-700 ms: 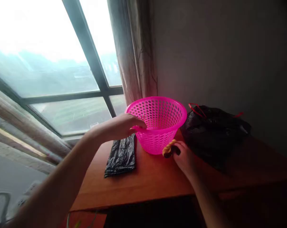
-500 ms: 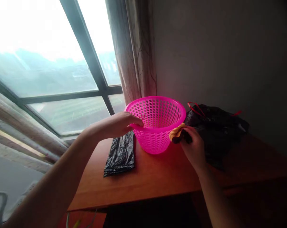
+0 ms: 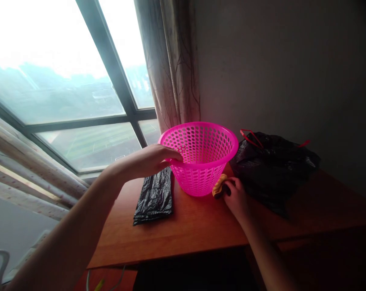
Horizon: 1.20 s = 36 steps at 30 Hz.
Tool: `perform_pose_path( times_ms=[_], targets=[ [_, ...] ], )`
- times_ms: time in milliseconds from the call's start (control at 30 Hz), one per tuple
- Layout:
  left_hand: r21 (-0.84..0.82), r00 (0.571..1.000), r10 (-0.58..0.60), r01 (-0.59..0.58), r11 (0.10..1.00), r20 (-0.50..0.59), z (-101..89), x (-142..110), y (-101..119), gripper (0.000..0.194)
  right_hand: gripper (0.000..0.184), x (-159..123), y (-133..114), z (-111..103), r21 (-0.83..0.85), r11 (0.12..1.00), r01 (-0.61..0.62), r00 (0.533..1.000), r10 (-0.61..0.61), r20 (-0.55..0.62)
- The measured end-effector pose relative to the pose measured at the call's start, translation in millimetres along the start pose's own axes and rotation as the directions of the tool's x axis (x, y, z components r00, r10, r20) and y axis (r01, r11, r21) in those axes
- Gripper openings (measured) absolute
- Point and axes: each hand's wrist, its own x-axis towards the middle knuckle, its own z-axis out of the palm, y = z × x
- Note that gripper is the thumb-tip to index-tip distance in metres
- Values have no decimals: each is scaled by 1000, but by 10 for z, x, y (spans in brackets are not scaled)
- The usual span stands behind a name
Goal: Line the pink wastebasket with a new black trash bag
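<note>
A bright pink perforated plastic basket (image 3: 201, 161) stands upright on a wooden table (image 3: 201, 226) by the window. My left hand (image 3: 152, 159) grips the basket's near-left rim, thumb over the edge. My right hand (image 3: 236, 198) is closed on a small yellow-orange cloth (image 3: 219, 185) and presses it against the basket's lower right side, close to the tabletop.
A folded black plastic bag (image 3: 154, 198) lies flat left of the basket. A bulky black bag with red drawstrings (image 3: 274, 165) sits to the right against the wall. A curtain (image 3: 177, 64) hangs behind, beside a large window (image 3: 64, 81).
My right hand with the cloth rose to the basket's upper right side, then dropped back down to its lower part. My left hand kept its hold on the rim.
</note>
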Motion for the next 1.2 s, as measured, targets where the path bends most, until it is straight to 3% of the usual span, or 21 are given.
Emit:
perform_pose_path(
  times_ms=[133, 300, 500, 633, 733, 833, 900, 933, 1000, 1067, 1200],
  targets=[
    [-22, 1000, 2, -2, 1000, -22, 14, -34, -20, 27, 27, -42, -136, -173, -44, 998, 42, 996, -39, 82],
    [-41, 999, 15, -17, 999, -49, 40, -54, -28, 28, 26, -37, -334, -530, 1, 999, 46, 994, -46, 94],
    [-28, 997, 36, -38, 999, -66, 62, -50, 12, 26, 28, 27, -399, -944, 214, 963, -165, 949, 96, 300],
    [-34, 995, 47, -50, 998, -86, 83, -50, 22, 28, 34, 89, -410, -1130, 306, 876, -373, 889, 242, 389],
    [-38, 995, 50, -53, 998, -90, 93, -50, 16, 29, 39, 130, -445, -1224, 360, 825, -435, 817, 193, 543],
    [-44, 995, 42, -47, 998, -90, 91, -47, 16, 30, 46, 178, -350, -1179, 398, 794, -460, 749, 106, 655],
    [-50, 995, 37, -41, 998, -91, 86, -44, 27, 30, 45, 200, -171, -1051, 385, 807, -448, 766, 124, 631],
    [-51, 995, 36, -40, 998, -91, 83, -43, 35, 30, 44, 202, -63, -973, 356, 831, -427, 800, 164, 577],
    [-51, 995, 36, -41, 998, -97, 81, -43, 49, 30, 41, 178, 139, -826, 241, 898, -368, 889, 264, 374],
    [-53, 994, 36, -42, 998, -105, 85, -44, 53, 29, 40, 112, 266, -728, 137, 943, -304, 940, 274, 202],
    [-64, 994, 36, -43, 997, -107, 103, -43, 36, 28, 37, -81, 280, -653, 41, 986, -161, 968, 149, 204]
  ],
)
